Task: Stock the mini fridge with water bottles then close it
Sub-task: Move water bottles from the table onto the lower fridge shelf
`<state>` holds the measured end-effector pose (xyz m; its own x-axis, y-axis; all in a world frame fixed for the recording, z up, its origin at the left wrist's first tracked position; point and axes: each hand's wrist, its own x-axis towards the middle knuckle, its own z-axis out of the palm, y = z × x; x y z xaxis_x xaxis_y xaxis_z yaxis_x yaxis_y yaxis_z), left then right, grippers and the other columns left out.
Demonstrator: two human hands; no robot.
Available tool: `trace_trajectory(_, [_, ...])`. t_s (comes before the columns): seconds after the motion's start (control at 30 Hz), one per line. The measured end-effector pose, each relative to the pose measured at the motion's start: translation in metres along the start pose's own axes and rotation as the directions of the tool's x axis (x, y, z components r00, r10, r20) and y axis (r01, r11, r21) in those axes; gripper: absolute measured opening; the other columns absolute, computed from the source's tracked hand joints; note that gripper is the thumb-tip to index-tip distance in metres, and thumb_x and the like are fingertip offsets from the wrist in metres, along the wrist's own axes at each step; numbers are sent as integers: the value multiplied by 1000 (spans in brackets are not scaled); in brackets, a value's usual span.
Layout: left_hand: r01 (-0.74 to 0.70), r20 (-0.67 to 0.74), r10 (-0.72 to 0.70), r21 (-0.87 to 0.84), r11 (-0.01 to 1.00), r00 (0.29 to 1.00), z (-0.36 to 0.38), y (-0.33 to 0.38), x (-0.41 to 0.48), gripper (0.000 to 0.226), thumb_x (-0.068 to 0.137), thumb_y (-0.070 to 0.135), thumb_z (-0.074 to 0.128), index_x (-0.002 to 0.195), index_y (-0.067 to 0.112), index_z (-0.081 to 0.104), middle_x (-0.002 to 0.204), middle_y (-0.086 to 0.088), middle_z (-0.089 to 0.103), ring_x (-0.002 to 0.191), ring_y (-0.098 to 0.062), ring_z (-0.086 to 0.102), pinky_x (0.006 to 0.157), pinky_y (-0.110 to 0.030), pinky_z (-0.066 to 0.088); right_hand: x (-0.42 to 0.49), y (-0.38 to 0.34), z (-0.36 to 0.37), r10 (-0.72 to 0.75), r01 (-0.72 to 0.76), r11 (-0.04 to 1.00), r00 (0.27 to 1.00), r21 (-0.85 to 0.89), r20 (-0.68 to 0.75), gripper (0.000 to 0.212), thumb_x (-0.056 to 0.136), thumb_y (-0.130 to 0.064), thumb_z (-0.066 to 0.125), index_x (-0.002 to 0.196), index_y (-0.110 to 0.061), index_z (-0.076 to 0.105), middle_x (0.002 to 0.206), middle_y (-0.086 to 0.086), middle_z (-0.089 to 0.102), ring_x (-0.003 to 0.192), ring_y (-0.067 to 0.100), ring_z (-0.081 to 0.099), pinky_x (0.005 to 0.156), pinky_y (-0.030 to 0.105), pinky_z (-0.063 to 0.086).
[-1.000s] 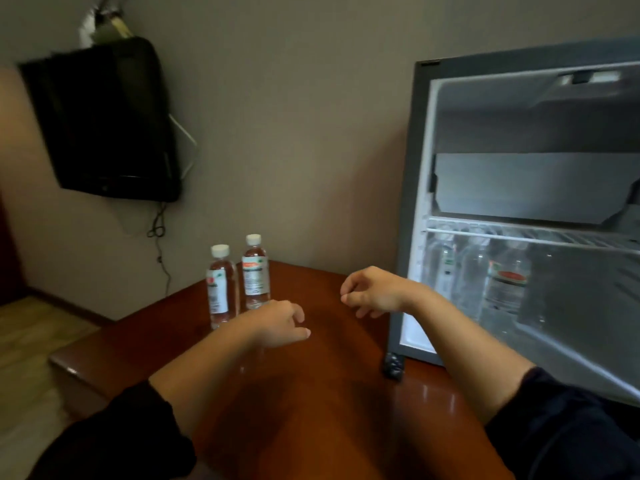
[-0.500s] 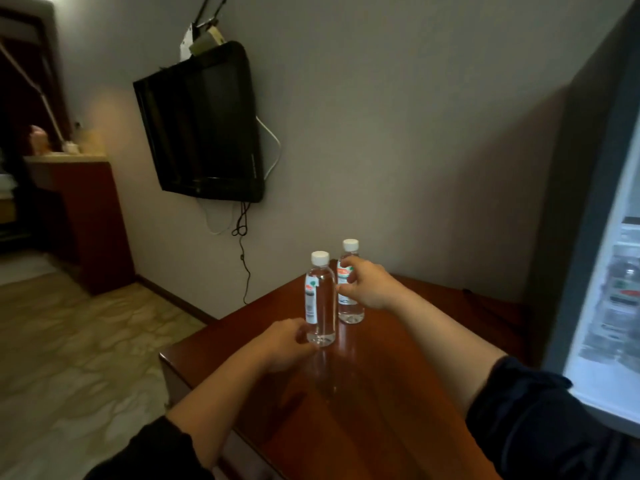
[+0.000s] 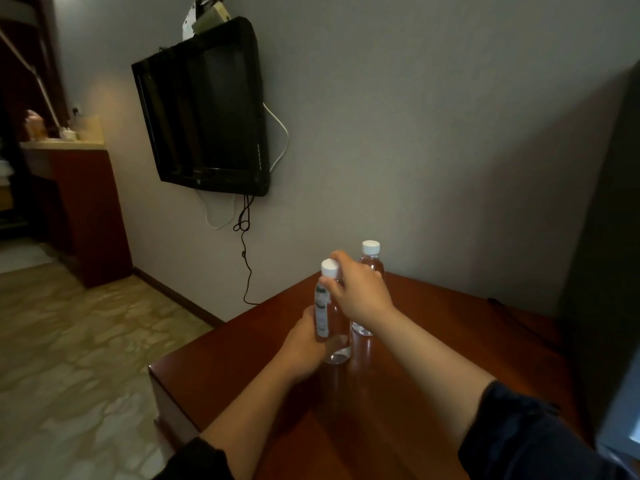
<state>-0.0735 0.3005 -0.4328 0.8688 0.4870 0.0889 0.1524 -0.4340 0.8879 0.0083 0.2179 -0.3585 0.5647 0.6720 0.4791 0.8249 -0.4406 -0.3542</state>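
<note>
Gripping near bottle (image 3: 327, 306) low with left hand (image 3: 304, 344) and at its neck with right hand (image 3: 360, 292), both curled on it; likely risk: right wrist clips far bottle (image 3: 371, 261) just behind it, toppling it on lift.

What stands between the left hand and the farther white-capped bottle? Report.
The nearer clear plastic water bottle with a white cap, gripped low by the left hand, the right hand at its neck. Shown in the head view.
</note>
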Motion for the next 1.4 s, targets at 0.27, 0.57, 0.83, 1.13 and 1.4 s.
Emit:
trace_trajectory(0.27, [0, -9, 0, 14, 1000, 1000, 6, -1, -32, 62, 67, 47, 74, 120, 31, 47, 110, 6, 63, 99, -11, 63, 86, -34, 56, -37, -1, -27, -98, 95, 992, 994, 86, 37, 25, 91, -38, 54, 105, -17, 51, 102, 2, 64, 96, 26, 57, 69, 31, 33])
trace_trajectory(0.57, [-223, -21, 227, 125, 967, 974, 16, 46, -107, 60, 51, 67, 72, 102, 38, 58, 96, 12, 70, 89, -4, 67, 83, -37, 57, -115, -8, -103, -132, 137, 965, 991, 224, -36, 29, 78, -43, 68, 100, -27, 58, 95, -9, 67, 90, 16, 64, 85, 41, 49])
trace_trajectory(0.83, [-355, 137, 361, -68, 932, 922, 83, 117, -130, 56, 61, 47, 79, 109, 23, 62, 103, 4, 72, 96, -9, 68, 88, -41, 56, -182, 39, -178, -79, 51, 904, 996, 424, 49, 37, 80, -29, 73, 113, -24, 57, 103, -9, 70, 96, 2, 66, 90, 34, 53])
trace_trajectory(1.13, [-410, 225, 439, -165, 897, 870, 198, 182, -131, 53, 60, 35, 80, 109, 30, 61, 101, 7, 72, 97, -6, 67, 93, -38, 52, -247, 106, -247, 114, -84, 973, 984, 213, -135, 40, 80, -36, 67, 114, -19, 55, 105, -4, 67, 99, 14, 63, 91, 42, 49])
trace_trajectory(1.4, [-401, 285, 450, -216, 890, 846, 298, 225, -137, 39, 81, 30, 70, 117, 25, 56, 106, 12, 64, 96, -2, 58, 71, -6, 38, -286, 176, -290, 368, -354, 930, 889, 100, -272, 40, 82, -41, 67, 117, -26, 55, 116, -5, 65, 114, 19, 57, 98, 45, 44])
